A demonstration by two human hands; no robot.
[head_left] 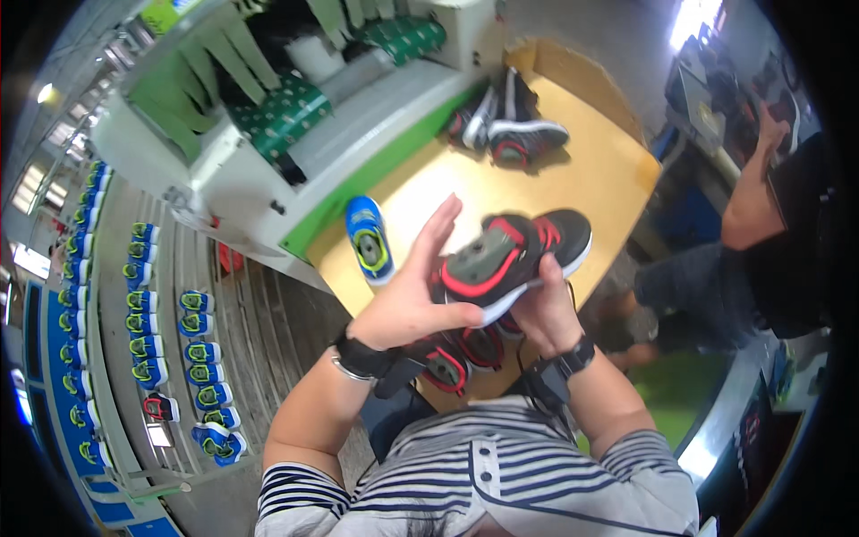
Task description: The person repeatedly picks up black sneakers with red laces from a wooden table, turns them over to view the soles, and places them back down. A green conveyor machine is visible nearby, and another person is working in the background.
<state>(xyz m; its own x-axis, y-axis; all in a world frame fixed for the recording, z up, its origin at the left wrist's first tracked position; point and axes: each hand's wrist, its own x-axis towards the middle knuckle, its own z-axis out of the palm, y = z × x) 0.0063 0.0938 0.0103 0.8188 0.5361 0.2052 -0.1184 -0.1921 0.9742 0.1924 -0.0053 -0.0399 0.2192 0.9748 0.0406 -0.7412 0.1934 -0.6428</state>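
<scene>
Together, the hands (407,300) (548,315) hold a black-and-red shoe (490,264), right fingers mostly hidden.

Held shoe (530,237) black, red, white; shirt (443,474) navy-white striped; tabletop (617,170) tan; lone blue shoe (369,242) lime-edged.

At the centre of the frame, the right hand (546,313) grips a dark shoe (553,234) with red trim. The left hand (403,304) is at its heel end, fingers extended. A blue shoe (365,228) sits on the table (604,152), left of centre; further dark shoes (530,134) are at upper centre. Blue shoes (143,324) line the rack at left. A co-worker (787,233) occupies the right.
</scene>
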